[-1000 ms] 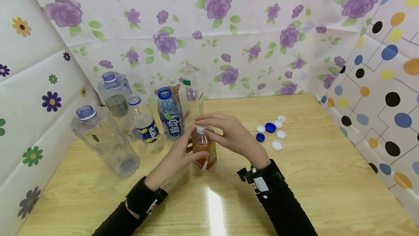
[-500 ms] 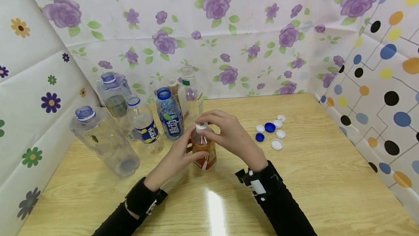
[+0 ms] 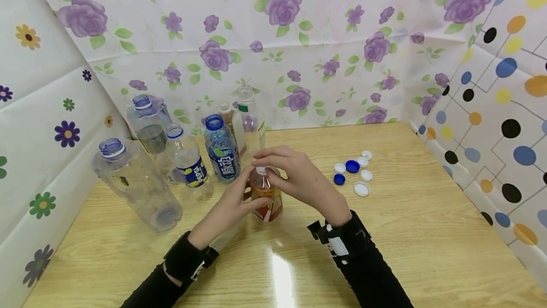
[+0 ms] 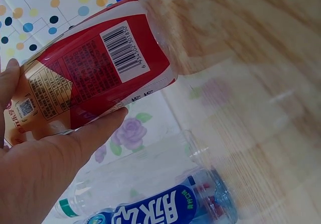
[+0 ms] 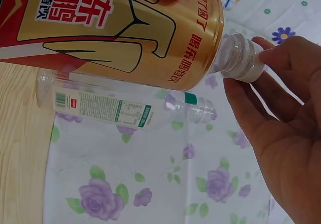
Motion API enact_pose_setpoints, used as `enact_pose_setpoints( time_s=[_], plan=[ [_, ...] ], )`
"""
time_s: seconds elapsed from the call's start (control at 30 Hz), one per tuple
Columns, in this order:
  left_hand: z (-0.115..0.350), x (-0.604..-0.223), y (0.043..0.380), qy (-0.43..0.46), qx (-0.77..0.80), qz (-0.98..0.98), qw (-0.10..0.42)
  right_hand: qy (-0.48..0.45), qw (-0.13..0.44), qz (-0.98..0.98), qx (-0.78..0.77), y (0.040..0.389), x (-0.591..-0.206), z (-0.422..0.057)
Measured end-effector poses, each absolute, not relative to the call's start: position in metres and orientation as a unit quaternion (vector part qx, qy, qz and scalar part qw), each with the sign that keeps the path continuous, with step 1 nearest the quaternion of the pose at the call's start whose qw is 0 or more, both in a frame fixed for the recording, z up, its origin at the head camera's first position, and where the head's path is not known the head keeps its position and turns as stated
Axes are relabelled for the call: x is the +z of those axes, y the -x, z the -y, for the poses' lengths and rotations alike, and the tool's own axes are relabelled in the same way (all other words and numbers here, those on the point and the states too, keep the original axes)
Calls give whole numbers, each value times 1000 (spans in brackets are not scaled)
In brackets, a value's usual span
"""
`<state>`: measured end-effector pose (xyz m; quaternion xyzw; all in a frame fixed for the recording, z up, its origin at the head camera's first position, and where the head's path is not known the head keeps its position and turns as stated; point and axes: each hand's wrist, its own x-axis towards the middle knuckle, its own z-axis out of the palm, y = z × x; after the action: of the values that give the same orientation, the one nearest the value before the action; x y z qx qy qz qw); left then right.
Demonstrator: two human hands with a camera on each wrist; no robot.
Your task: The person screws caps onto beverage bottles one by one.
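A plastic drink bottle point(image 3: 267, 203) with a red and gold label stands upright on the table. My left hand point(image 3: 228, 203) grips its body, thumb on the near side and fingers round the back. The fingers and thumb of my right hand point(image 5: 286, 118) pinch the white bottle cap point(image 5: 252, 66) at the neck; clear threads show just below it. In the left wrist view the barcode side of the label faces the camera, and my left fingers lie along the bottle. Close behind stands a clear bottle point(image 5: 110, 103) with a green neck band.
Several uncapped bottles stand to the left: a blue-labelled bottle point(image 3: 223, 156), a Pepsi bottle point(image 3: 192, 170) and large clear jugs point(image 3: 136, 184). Loose white and blue caps point(image 3: 352, 166) lie on the right of the wooden table point(image 3: 406, 213). Patterned sheets point(image 3: 333, 47) wall the back and sides.
My right hand's fingers have shifted around the cap, lifting slightly and then lowering again. The left hand and the bottle hold their place.
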<state>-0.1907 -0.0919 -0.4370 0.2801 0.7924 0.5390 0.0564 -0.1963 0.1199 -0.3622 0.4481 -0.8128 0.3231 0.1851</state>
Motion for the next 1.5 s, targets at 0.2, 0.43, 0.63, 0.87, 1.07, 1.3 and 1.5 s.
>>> enact_pose_setpoints(
  time_s=[0.2,0.43,0.63,0.87,1.07,1.3,1.5],
  plan=[
    [91,-439,191,-284,532,-796,48,-410,207,827,323,192,-364,-116],
    [92,-440,191,-282,530,-798,47,-358,234,848,312,184,-366,-108],
    [91,-439,190,-284,530,-798,49,-376,233,846,297,185,-363,-111],
    [90,-437,191,-292,531,-794,47,-427,222,824,300,189,-362,-116],
    [91,-437,190,-284,534,-795,51,-455,196,819,289,191,-363,-118],
    [91,-437,190,-283,536,-794,52,-447,193,829,276,189,-361,-118],
    [92,-436,191,-287,538,-791,46,-405,227,842,277,186,-363,-112]
  ],
)
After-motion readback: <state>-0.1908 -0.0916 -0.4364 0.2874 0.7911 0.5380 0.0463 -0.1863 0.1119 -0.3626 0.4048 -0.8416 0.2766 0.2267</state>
